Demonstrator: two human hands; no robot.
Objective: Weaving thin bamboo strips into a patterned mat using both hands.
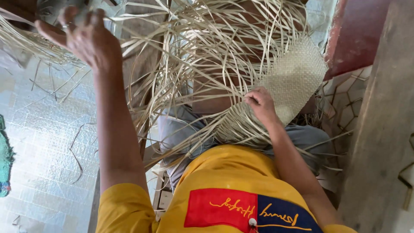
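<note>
Pinching loose strips beside the woven mat point(297, 73), the right hand point(260, 103) steadies light, springy, easily kinked work while the left hand point(84, 36) closes on long strips point(172, 73).

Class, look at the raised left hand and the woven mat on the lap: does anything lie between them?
Yes. A loose fan of unwoven straw strips spreads across the gap between the left hand and the woven mat. The right hand already rests on the mat's edge, nothing between.

A pale tiled floor point(43, 142) lay below. A green cloth point(5, 159) sat at the left edge. A red wall point(358, 30) & a grey post point(384, 129) stood on the right.
</note>
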